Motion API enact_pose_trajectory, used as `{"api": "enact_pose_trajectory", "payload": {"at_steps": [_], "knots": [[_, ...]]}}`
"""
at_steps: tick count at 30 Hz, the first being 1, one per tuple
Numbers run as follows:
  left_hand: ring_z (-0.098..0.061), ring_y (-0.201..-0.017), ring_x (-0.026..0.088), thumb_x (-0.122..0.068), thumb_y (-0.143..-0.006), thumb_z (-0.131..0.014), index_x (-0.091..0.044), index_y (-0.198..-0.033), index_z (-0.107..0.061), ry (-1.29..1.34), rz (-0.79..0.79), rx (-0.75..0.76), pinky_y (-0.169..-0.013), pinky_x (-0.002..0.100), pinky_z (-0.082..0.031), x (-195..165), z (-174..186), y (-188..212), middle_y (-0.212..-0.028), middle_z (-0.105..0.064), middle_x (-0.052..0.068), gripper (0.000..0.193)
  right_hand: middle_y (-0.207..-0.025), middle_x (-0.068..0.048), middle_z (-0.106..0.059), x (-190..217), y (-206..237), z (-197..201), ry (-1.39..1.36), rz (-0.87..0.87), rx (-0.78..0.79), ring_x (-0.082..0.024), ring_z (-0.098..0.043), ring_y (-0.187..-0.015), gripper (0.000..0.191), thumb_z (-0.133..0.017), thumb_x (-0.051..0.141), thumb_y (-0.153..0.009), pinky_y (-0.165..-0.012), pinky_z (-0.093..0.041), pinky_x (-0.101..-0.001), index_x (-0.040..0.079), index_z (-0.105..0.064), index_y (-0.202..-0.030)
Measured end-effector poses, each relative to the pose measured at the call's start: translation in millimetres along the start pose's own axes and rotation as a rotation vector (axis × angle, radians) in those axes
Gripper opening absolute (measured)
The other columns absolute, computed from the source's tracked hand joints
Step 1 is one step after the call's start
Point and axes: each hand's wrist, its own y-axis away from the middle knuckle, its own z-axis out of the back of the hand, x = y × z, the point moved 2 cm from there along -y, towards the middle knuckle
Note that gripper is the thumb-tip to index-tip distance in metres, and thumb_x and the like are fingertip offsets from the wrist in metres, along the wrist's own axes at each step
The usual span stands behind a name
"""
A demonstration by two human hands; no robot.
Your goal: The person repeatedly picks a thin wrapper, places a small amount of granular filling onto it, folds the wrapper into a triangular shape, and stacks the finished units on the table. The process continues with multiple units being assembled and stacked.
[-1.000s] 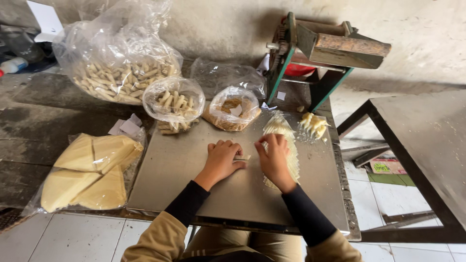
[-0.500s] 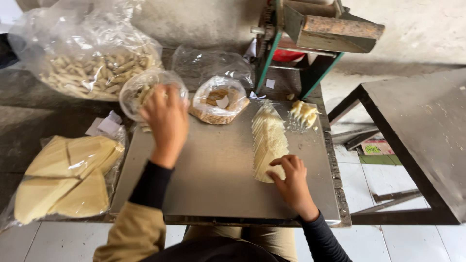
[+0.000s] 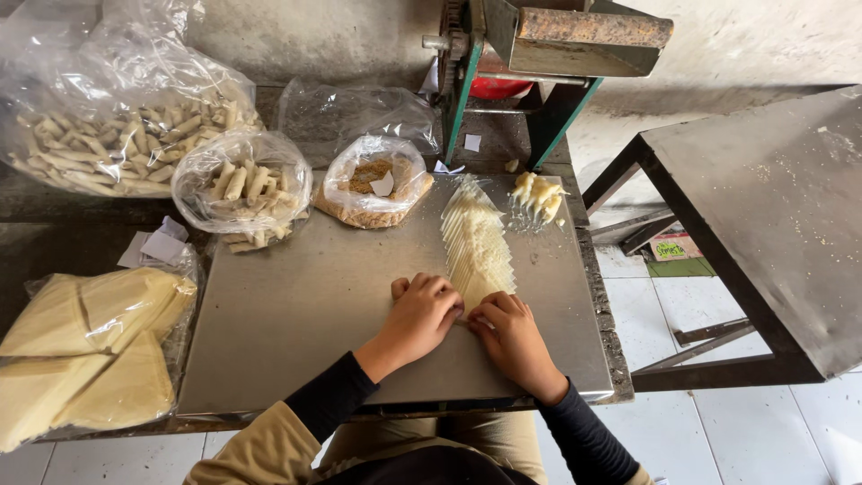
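Note:
A row of thin pale wrapper sheets point(image 3: 476, 242) lies fanned out on the metal work sheet point(image 3: 296, 314). My left hand point(image 3: 420, 316) and my right hand point(image 3: 514, 337) rest side by side at the near end of that row, fingers curled down onto the nearest sheet. Whether anything sits under the fingers is hidden. A small plastic bag of finished rolls point(image 3: 242, 189) stands at the far left of the sheet, and a bag of brown crumbly filling point(image 3: 373, 184) is beside it.
A big bag of rolls point(image 3: 108, 135) lies at the back left. Bagged folded yellow wrappers point(image 3: 85, 341) sit at the left. A small heap of pale shreds point(image 3: 537, 193) lies right of the row. A green-framed metal machine point(image 3: 548, 45) stands behind; a metal table point(image 3: 772, 207) is right.
My left hand has come back from the small bag of rolls to the near end of the wrapper row, beside my right hand, which has shifted slightly left.

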Motion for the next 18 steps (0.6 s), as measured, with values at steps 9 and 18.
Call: {"api": "enact_pose_trajectory", "payload": {"at_steps": [9,18], "knots": [[-0.059,-0.108,0.021,-0.020,-0.088,-0.072,-0.017,-0.112,-0.072,-0.020,0.001,-0.042,-0.090,0.046,-0.030,2,-7,2,-0.107,-0.068,0.000,0.025,-0.085,-0.009,-0.077,-41,-60,36,-0.183,-0.252,-0.087,-0.018,-0.070,-0.071,0.013,-0.071,0.010,-0.093,-0.066,-0.056,-0.0298,0.002,-0.075,-0.101],[-0.070,-0.085,0.018,-0.031,-0.103,-0.058,-0.003,-0.126,-0.064,0.497,0.309,-0.164,-0.078,0.034,-0.056,15,5,4,-0.099,-0.071,0.008,0.037,-0.097,-0.012,-0.075,16,-115,51,-0.040,0.035,-0.135,-0.019,-0.073,-0.079,0.012,-0.069,0.009,-0.093,-0.072,-0.059,-0.0303,0.001,-0.073,-0.102]]}}
